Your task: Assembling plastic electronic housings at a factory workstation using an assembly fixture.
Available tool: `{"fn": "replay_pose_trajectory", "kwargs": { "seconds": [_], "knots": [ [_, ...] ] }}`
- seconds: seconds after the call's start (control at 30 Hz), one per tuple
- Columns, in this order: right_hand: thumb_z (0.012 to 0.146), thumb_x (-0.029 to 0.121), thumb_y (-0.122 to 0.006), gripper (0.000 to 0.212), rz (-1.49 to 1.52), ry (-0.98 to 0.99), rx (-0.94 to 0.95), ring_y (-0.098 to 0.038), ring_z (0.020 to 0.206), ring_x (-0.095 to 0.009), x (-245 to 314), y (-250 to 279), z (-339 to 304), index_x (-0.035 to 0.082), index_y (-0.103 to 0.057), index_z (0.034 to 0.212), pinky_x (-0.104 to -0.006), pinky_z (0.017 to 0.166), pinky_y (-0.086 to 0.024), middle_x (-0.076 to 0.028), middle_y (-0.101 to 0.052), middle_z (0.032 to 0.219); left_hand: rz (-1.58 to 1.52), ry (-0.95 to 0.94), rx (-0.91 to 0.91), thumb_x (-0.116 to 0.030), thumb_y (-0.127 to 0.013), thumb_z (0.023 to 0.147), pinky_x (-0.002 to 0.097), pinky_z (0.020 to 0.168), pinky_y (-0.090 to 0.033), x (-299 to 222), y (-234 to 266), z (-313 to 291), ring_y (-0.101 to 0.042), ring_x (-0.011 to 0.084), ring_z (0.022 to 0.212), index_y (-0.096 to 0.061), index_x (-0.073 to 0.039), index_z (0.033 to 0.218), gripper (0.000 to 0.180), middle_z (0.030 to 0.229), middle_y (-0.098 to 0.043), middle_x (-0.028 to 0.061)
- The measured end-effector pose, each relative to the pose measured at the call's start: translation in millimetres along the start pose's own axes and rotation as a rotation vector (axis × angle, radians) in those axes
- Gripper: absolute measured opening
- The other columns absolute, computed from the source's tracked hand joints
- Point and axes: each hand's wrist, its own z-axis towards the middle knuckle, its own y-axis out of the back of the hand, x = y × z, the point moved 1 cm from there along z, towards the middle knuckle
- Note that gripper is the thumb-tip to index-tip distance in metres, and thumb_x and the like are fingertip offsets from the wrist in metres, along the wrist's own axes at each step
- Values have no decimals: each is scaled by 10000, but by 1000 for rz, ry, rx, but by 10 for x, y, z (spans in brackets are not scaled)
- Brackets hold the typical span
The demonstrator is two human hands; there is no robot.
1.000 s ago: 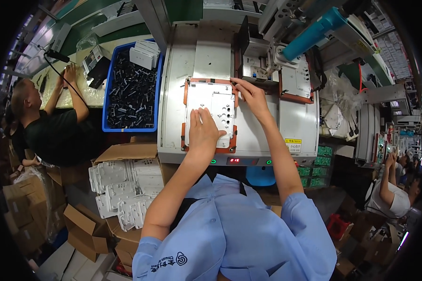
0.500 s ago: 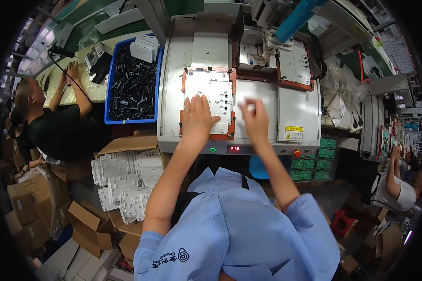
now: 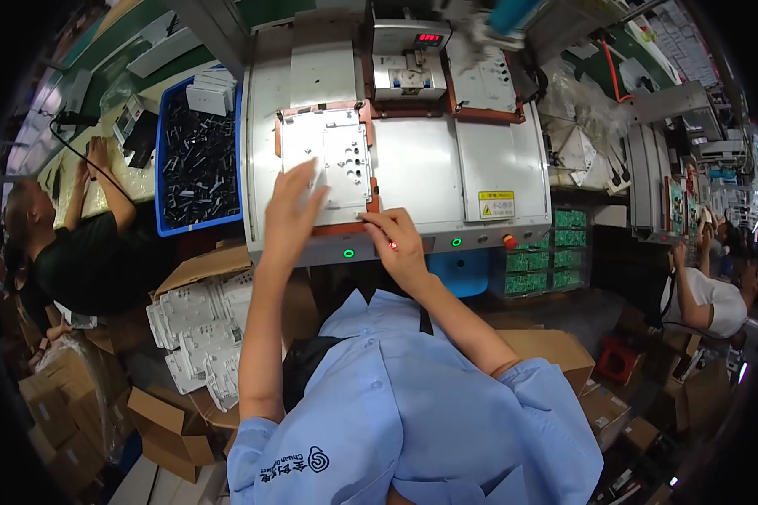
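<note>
A white panel (image 3: 325, 160) with small holes lies in a reddish-brown frame fixture (image 3: 374, 192) on the metal bed of a bench machine. Over the panel's lower left part is my left hand (image 3: 291, 210), slightly blurred, its fingers spread and the thumb apart. At the fixture's lower right corner my right hand (image 3: 398, 246) has its fingers bent together, the fingertips at the corner. Anything between them is too small to make out. A second white panel (image 3: 484, 80) sits in a similar fixture at the back right.
Behind the fixture stands a metal unit (image 3: 408, 63) with a red display, beside a blurred overhead head (image 3: 484, 38). A blue bin (image 3: 162, 181) of black parts is at left. White molded parts fill a carton (image 3: 198, 269) below. Green circuit boards (image 3: 526, 261) are at right.
My view has shifted. My left hand has lifted from lying flat on the panel; my right hand has come down to the fixture's corner. The overhead head has moved back and right.
</note>
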Motion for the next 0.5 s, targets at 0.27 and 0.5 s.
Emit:
{"fn": "replay_pose_trajectory", "kwargs": {
  "seconds": [0.27, 0.5],
  "knots": [
    [859, 82, -693, 124, -70, -358, 125, -492, 566, -70, -197, 167, -707, 6, -597, 877, -220, 525, -424, -39, -558, 674, -78, 518, -545, -127, -531, 973, 303, 911, -453, 1520, 623, -1858, -592, 180, 1033, -596, 14, 1193, 269, 1111, -631, 116],
    [830, 106, -718, 229, -133, -331, 185, -521, 480, -111, -78, -202, -621, 17, -539, 719, -245, 469, -421, -59, -555, 573, 396, 688, -217, -51, -593, 863, 424, 934, -436, 2365, 311, -3485, -576, 365, 1040, -599, 6, 1172, 315, 1134, -603, 218]
  ]
}}
